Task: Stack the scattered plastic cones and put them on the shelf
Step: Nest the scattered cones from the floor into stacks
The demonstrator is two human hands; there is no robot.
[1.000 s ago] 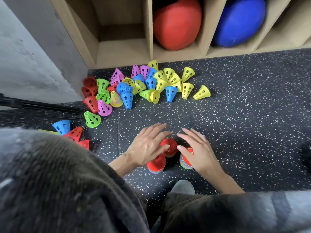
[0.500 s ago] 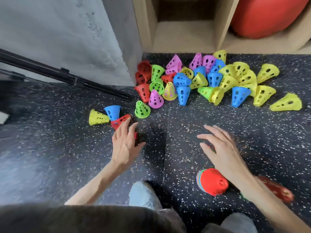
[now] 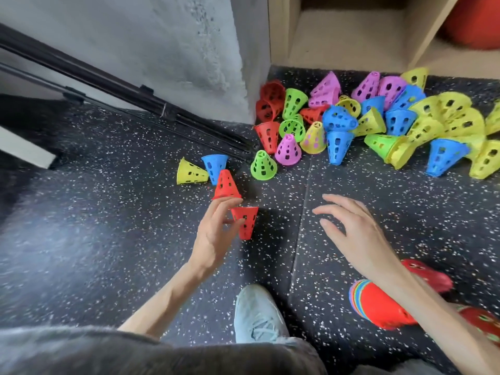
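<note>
Many perforated plastic cones (image 3: 338,123) in red, green, pink, blue and yellow lie scattered on the dark speckled floor in front of the wooden shelf (image 3: 349,41). Nearer to me are a yellow cone (image 3: 190,173), a blue cone (image 3: 216,165) and an upright red cone (image 3: 226,185). My left hand (image 3: 213,236) pinches the rim of an upside-down red cone (image 3: 247,223) just below that. My right hand (image 3: 354,234) hovers open over the floor, holding nothing. A stack of cones (image 3: 378,307) with a red one outermost lies on its side under my right forearm, with more red cones (image 3: 427,274) beside it.
A grey wall (image 3: 162,41) stands at the left of the shelf. Black rods (image 3: 113,85) run slanting along the floor to the wall's corner. My light blue shoe (image 3: 257,318) is at the bottom centre. A red ball (image 3: 476,20) fills the shelf's right compartment.
The view swung left. My left hand left the stacks, reached to the loose red cones on the left and took hold of one. My right hand let go and lifted off the stack.
</note>
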